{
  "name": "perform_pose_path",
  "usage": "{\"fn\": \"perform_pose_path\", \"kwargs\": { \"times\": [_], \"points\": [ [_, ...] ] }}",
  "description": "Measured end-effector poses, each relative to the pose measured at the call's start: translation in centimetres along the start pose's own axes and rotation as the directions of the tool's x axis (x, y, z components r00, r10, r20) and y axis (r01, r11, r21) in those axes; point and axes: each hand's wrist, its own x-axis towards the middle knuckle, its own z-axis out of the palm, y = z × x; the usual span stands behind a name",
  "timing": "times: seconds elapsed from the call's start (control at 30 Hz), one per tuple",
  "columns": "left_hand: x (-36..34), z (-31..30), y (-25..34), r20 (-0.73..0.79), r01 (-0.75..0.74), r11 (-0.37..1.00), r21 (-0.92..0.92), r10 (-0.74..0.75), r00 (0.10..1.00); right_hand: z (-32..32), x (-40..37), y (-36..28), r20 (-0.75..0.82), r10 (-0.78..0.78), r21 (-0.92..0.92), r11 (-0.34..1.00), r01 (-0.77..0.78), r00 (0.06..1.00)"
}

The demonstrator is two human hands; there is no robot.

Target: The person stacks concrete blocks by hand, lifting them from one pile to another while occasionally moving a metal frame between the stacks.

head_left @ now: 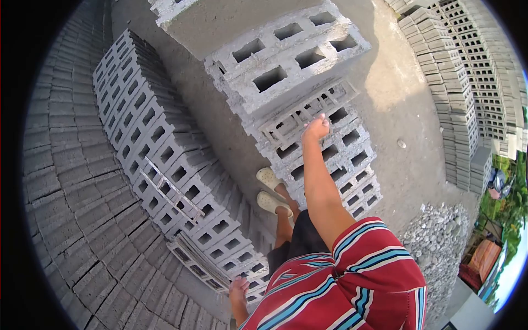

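My right hand (pixel 317 128) reaches out over a stack of grey hollow concrete blocks (pixel 342 152). Its fingers are curled closed at the lower edge of a grey slotted frame (pixel 279 126) lying across the blocks. Whatever is inside the fingers is hidden. Low in the view, my left hand (pixel 238 289) is beside the end of a long row of hollow blocks (pixel 159 133); its fingers look loosely apart, with nothing visible in them. Close to that hand, a rectangular frame with openings (pixel 198 268) leans along the row.
Larger hollow blocks (pixel 291 47) are piled beyond my right hand. A thin ladder-like metal frame (pixel 170 190) rests on the long row. Block stacks (pixel 445 82) and a gravel heap (pixel 437 234) stand to the right. My feet, in pale clogs (pixel 268 179), are between the rows.
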Motion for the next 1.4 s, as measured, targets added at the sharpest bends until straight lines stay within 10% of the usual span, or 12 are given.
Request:
{"fn": "perform_pose_path", "kwargs": {
  "times": [0.17, 0.4, 0.5, 0.6, 0.67, 0.83, 1.07, 1.27, 1.3, 1.4],
  "points": [
    [4.0, -4.2, -7.7, 0.131, 0.188, 0.967, -0.171, -0.167, 0.977, 0.6, 0.7, 3.9, -0.015, -0.135, -0.285, 0.95, 0.125, 0.991],
    [-0.6, 1.4, -1.9, -0.061, 0.052, 0.993, -0.101, -0.058, 0.996, -0.2, -0.2, 3.9, 0.152, -0.394, -0.667, 0.636, 0.388, 0.906],
    [-1.6, 2.6, 0.0, -0.038, -0.003, 0.995, -0.098, -0.001, 0.999, -1.2, -0.9, 1.9, 0.281, -0.164, -0.865, 0.383, 0.324, 0.946],
    [-1.5, 2.6, 0.4, -0.013, -0.012, 0.991, -0.133, 0.01, 1.0, -1.7, -1.7, -2.2, 0.427, -0.467, -0.848, 0.09, 0.522, 0.774],
    [-2.0, 2.7, 0.7, -0.027, -0.001, 0.995, -0.099, -0.002, 1.0, -0.6, 1.8, -3.3, 0.632, -0.607, -0.62, -0.024, 0.784, 0.482],
    [-2.2, 2.6, -0.1, -0.053, 0.029, 0.998, -0.051, -0.032, 0.998, 2.8, 6.6, -3.7, 0.764, -0.27, -0.645, -0.362, 0.673, 0.586],
    [-2.1, 3.1, -0.2, -0.02, -0.013, 1.0, 0.017, 0.013, 1.0, 2.1, 9.4, -4.2, 0.887, -0.269, -0.46, -0.442, 0.77, 0.375],
    [0.0, 2.9, -0.4, 0.035, -0.044, 0.999, -0.021, 0.044, 0.998, -2.3, 5.3, -8.0, 0.885, -0.191, -0.462, -0.476, 0.749, 0.424],
    [-0.2, 3.1, 0.1, 0.015, -0.057, 0.998, 0.009, 0.057, 0.998, -3.6, 6.6, -6.6, 0.893, -0.34, -0.432, -0.465, 0.773, 0.294],
    [2.0, 2.1, -2.3, 0.063, -0.262, 0.923, -0.281, 0.291, 0.955, -5.5, 6.3, -6.9, 0.889, -0.324, -0.442, -0.427, 0.789, 0.323]
  ]
}}
